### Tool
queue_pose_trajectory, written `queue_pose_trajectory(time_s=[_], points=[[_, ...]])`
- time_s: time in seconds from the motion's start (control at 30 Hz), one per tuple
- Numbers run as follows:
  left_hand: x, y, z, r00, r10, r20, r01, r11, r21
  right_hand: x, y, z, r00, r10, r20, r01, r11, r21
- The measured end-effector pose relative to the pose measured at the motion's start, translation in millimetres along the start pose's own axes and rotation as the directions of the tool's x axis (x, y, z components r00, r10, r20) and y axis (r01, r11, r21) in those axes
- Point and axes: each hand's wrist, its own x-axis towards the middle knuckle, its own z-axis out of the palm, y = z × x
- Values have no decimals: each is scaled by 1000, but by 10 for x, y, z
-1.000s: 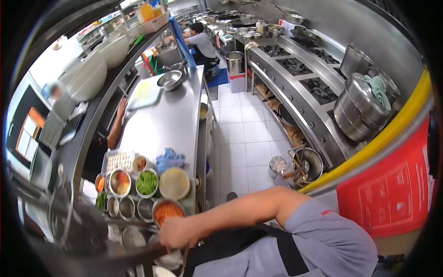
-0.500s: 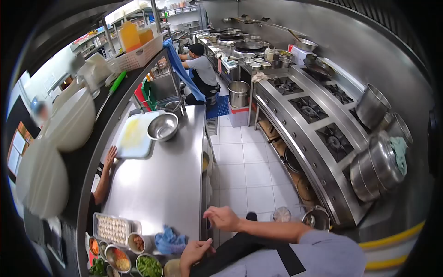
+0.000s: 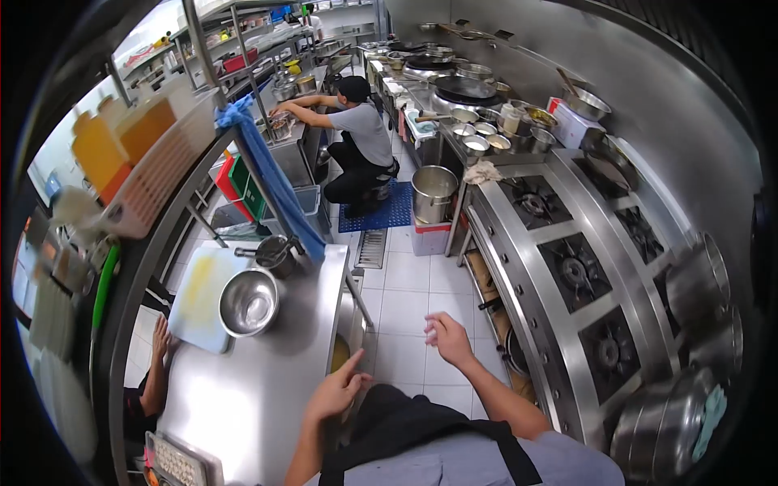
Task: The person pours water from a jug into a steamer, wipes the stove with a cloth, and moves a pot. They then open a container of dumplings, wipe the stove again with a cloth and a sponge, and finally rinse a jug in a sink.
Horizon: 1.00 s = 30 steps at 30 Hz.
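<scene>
My left hand [image 3: 336,391] rests at the right edge of the steel counter [image 3: 267,381], its index finger pointing forward, with nothing in it. Empty as well, my right hand [image 3: 447,338] hangs over the tiled aisle [image 3: 405,300] with the fingers loosely spread. A steel mixing bowl [image 3: 248,302] sits on the counter ahead of my left hand, beside a white cutting board [image 3: 201,296]. A row of gas burners [image 3: 575,271] runs along my right.
A person in a grey shirt [image 3: 361,130] squats on a blue mat [image 3: 379,209] down the aisle. A steel pot [image 3: 433,193] stands on a box by the stove. Another person's hand [image 3: 160,340] rests at the counter's left edge. A blue cloth [image 3: 271,182] hangs from the shelf.
The view has swung forward down the aisle. My left hand let go of a long handle and moved up along the counter edge; my right hand lifted over the floor.
</scene>
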Motion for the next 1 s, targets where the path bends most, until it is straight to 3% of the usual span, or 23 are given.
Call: queue_pose_trajectory(time_s=[0.17,0.23,0.27,0.33,0.4,0.47,0.53,0.57,0.6,0.67,0.83,0.87,0.93,0.97,1.0], points=[[955,-16,-427,998,-21,-52,22,1000,18,1558,-649,295,959,-242,146,230,969,96],[1329,-51,-569,990,-125,-61,123,992,-30,1999,-801,431,947,-137,290,166,983,-78],[1540,-19,-655,989,-133,-64,132,991,-27,2221,-725,478,946,-135,294,162,984,-70],[2054,135,-861,992,-108,63,108,994,14,2660,-472,533,890,-8,455,148,951,-272],[2644,268,-1127,987,-68,147,40,982,184,2955,-165,520,838,211,504,-87,962,-258],[3262,268,-1359,992,6,129,-15,998,67,3164,26,403,763,323,561,-195,941,-276],[3766,768,-1699,989,-100,105,69,960,270,3418,257,254,688,301,660,-40,924,-380],[4009,838,-1802,999,44,25,-50,946,320,3582,18,177,565,416,713,-18,870,-493],[4247,892,-1913,996,90,-20,-74,911,407,3728,24,128,560,419,715,-25,871,-491],[4629,1100,-2125,993,106,-41,-86,935,345,4087,68,24,480,371,795,-196,929,-315],[5398,979,-2434,999,-17,-51,26,983,180,5319,173,-44,321,405,856,-242,909,-339],[5520,910,-2469,995,-70,-65,79,984,160,5615,62,-54,292,411,864,-222,907,-357],[5696,587,-2346,977,-164,-136,183,974,135,6217,-277,-37,185,492,851,65,858,-510],[5739,472,-2241,984,-169,-57,171,985,31,6476,-394,-14,178,465,867,154,857,-491],[5784,433,-2169,987,-159,7,159,984,-85,6758,-492,30,112,474,873,198,851,-487]])
